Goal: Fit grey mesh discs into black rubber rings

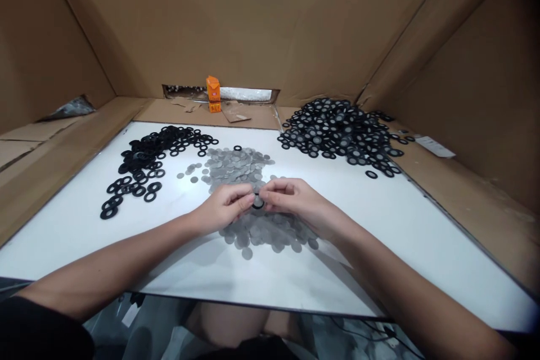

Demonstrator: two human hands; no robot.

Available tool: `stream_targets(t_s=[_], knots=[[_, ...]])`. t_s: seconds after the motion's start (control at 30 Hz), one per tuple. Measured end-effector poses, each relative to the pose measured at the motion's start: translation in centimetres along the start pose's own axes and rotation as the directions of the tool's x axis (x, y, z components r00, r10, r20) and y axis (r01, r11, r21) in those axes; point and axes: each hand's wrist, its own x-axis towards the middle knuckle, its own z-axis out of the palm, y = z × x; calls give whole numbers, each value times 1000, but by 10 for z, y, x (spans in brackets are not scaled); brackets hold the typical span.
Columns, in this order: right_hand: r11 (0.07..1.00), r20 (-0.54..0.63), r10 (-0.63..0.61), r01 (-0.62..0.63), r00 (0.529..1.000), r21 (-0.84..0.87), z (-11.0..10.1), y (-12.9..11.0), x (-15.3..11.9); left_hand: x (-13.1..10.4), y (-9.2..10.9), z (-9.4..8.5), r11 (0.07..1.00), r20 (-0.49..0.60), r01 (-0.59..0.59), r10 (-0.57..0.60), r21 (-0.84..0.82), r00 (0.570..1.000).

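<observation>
Between my two hands, above the middle of the white table, is one black ring (257, 206) with a grey disc in its opening. My left hand (228, 205) pinches its left side, and my right hand (287, 197) has its fingertips closed at its right side. Beneath and around the hands lies a spread pile of thin grey discs (236, 167). A heap of black rings (145, 154) with open centres is at the left. At the back right sits a larger heap of black rings with grey centres (337, 129).
Cardboard walls (236, 22) stand around the back and sides of the white table (177, 264). An orange box (213, 93) is at the back by a slot in the cardboard. A white paper label (435, 147) lies at the right. One loose black ring (238, 148) lies behind the discs.
</observation>
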Motion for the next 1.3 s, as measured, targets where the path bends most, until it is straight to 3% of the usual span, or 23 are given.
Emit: stream_targets(t_s=[0.1, 0.2, 0.3, 0.47, 0.57, 0.7, 0.8, 1.1, 1.3], knots=[[989, 43, -6, 12, 999, -150, -4, -2, 0, 1, 1, -1, 1000, 55, -3, 3, 2, 998], [987, 68, 3, 8, 998, -159, -3, 0, 0, 0, 1, 1, 992, 37, 39, -35, -117, 999], [995, 46, -47, 51, 998, -81, 3, 5, 1, -2, 1, 2, 980, -12, 54, -57, -193, 998], [982, -126, -128, 144, 984, 125, 20, 12, 0, -3, 1, 5, 991, -113, 33, -48, -132, 992], [981, -96, -107, 121, 990, 151, 21, 12, 0, -3, -1, 4, 996, -144, 18, -30, -90, 989], [999, 56, -39, 39, 998, -11, 8, 10, 0, -3, -1, 0, 998, -1, 36, -36, -43, 999], [995, 95, -25, 34, 995, -89, 1, 8, 0, -4, 0, 0, 996, 79, 53, -47, -69, 996], [967, -73, -53, 70, 996, 246, 22, 13, -1, -6, 6, 7, 994, -172, -22, 40, 110, 984], [883, -101, -46, 88, 994, 461, 35, 16, -5, -8, 5, 7, 994, -165, -84, 95, 74, 982]])
